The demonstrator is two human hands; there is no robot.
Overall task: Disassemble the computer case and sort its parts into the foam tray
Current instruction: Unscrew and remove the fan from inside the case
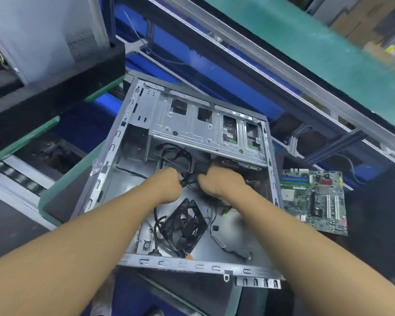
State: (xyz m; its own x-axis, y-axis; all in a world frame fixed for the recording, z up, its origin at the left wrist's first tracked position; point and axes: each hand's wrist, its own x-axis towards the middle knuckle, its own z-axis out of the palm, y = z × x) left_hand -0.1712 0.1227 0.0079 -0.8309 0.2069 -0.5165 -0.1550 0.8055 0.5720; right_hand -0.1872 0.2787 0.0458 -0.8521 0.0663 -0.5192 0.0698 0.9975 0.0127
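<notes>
An open grey metal computer case (214, 267) lies on its side in the middle of the view. Both my hands reach inside it, just below the silver drive cage (192, 124). My left hand (168, 187) is closed around black cables (189, 182). My right hand (219, 182) is closed on the same cable bundle, close beside the left. A loose black fan (185, 226) with its wires lies on the case floor beneath my forearms. A green motherboard (312, 201) rests outside the case to the right, on a dark surface.
Another grey case (46, 35) stands on black foam (62, 87) at the upper left. A green conveyor belt (306, 46) with an aluminium frame runs diagonally across the top right. Blue bins (214, 74) sit under it. Rollers (16, 179) show at the left.
</notes>
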